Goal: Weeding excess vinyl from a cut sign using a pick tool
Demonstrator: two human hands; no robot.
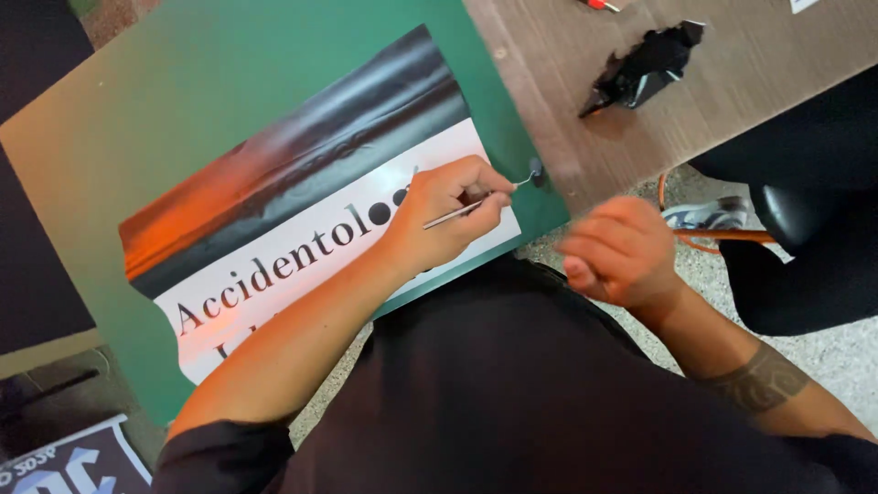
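Observation:
My left hand [448, 215] grips a thin metal pick [476, 203] like a pen. Its hooked tip [533, 172] reaches just past the right edge of a printed sheet [302, 247], onto the green cutting mat [183, 91]. The sheet has a white band with large black letters and a dark, orange-tinted strip above it. My hand rests on the white band near its right end. My right hand [622, 252] hovers off the table's edge, to the right of the mat. Its fingers are curled in loosely, and nothing shows in it.
A crumpled black scrap [645, 69] lies on the wooden table [732, 82] beyond the mat. A red-tipped tool [599, 5] peeks in at the top. Another person's dark-clad leg [814, 229] and shoe [709, 215] are at the right, by an orange cable [700, 240]. A printed sheet [64, 467] lies at the lower left.

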